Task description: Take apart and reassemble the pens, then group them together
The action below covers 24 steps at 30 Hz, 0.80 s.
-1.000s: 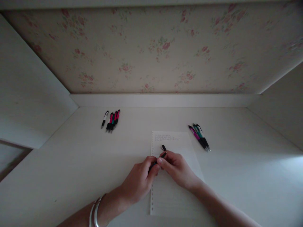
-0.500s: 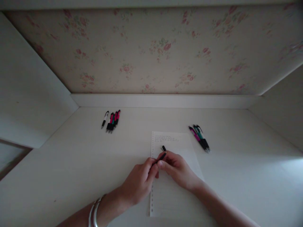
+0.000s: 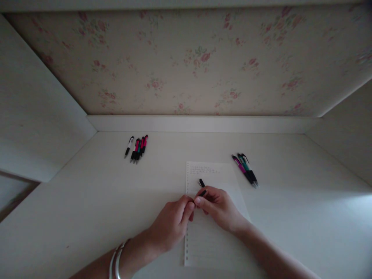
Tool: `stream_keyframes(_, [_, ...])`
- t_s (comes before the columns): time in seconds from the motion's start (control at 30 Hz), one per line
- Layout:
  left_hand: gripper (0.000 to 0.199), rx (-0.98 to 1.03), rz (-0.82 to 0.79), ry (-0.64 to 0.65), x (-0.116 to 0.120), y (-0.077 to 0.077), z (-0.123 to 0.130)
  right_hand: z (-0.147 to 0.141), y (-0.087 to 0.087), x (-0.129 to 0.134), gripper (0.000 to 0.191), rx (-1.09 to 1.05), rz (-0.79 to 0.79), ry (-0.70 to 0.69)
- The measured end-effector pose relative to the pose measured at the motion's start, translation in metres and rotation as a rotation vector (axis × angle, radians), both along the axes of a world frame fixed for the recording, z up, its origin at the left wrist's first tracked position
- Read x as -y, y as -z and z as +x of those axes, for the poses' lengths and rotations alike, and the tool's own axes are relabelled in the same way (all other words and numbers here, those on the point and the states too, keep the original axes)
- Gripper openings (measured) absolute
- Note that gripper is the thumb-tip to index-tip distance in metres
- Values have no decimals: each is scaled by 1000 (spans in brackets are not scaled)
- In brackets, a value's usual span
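The thin black pen [image 3: 202, 192] has slid deeper between left hand [image 3: 173, 221] and right hand [image 3: 218, 206] — both pinching it.

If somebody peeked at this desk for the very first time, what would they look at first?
Probably the two hands meeting in the middle, the left hand and right hand pinching a thin dark pen over a sheet of paper. Next, the two bunches of colourful pens: pink and black ones far left on the white desk, and a smaller bunch just right of the paper.
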State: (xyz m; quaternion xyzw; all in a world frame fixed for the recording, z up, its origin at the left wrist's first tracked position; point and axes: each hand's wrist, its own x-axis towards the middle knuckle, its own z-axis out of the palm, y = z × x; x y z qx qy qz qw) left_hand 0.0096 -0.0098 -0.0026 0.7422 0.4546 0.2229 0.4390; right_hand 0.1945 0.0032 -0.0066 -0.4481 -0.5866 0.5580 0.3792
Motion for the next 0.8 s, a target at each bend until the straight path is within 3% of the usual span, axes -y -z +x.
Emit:
stream_keyframes(0.27, [42, 15, 10, -20, 0, 5, -1, 1, -1, 0, 34, -81, -38, -43])
stream_keyframes(0.5, [43, 23, -33, -46, 0, 0, 1, 2, -1, -2, 37, 50, -20, -22])
stream_keyframes(0.8, [43, 17, -48, -47, -2, 1, 1, -2, -2, 0, 32, -10, 32, -24])
